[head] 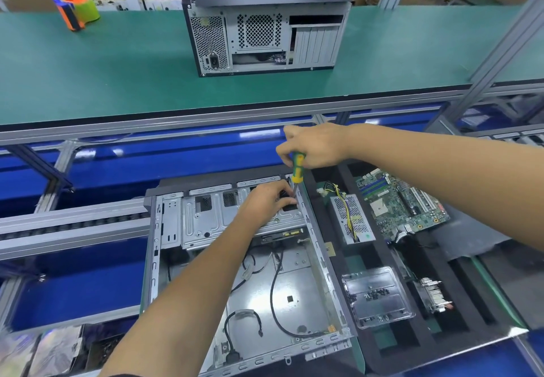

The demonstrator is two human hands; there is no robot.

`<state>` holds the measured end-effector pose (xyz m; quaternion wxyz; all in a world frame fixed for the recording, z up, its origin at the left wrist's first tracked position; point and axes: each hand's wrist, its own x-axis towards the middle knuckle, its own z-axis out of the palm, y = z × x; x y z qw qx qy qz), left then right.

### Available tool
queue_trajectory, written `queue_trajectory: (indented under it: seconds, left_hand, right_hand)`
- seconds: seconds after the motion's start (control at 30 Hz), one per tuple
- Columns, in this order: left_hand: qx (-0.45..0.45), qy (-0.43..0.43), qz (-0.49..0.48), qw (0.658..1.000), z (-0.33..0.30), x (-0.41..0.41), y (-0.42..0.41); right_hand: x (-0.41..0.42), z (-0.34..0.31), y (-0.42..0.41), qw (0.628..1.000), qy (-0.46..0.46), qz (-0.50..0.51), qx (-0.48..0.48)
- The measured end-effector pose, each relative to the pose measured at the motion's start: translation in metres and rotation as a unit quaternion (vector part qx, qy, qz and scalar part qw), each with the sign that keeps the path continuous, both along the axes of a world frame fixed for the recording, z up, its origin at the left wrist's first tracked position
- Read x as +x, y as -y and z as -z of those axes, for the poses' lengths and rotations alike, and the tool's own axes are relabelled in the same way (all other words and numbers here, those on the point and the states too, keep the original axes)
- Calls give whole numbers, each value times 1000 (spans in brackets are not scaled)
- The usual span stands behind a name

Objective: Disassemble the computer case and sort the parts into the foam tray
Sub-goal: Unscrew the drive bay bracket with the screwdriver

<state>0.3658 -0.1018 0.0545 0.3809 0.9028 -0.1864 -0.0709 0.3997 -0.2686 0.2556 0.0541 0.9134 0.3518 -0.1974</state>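
The open computer case (235, 273) lies in front of me on the line, mostly stripped: only loose cables and the drive cage (223, 214) at its far end are left inside. Just beside it on the right, the foam tray (382, 344) already holds the motherboard (403, 200), the power supply (350, 217), a heatsink (432, 294) and a clear box of screws (376, 297). My left hand (265, 203) rests curled on the cage, steadying it. My right hand (315, 148) grips the screwdriver (297, 170), tip down at the cage's right corner. I judge the cage comes out next.
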Motion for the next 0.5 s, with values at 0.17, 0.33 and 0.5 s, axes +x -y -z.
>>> queue_trajectory:
  seconds: [0.17, 0.33, 0.5]
  left_hand:
    - [-4, 1, -2, 1000, 0, 0, 0]
    - [8, 9, 2, 1000, 0, 0, 0]
    - [12, 19, 0, 1000, -1, 0, 0]
  right_hand:
    - [-4, -2, 0, 999, -11, 45, -25]
    - [1, -3, 5, 999, 5, 36, -15]
    - [-1, -4, 2, 999, 7, 41, -11]
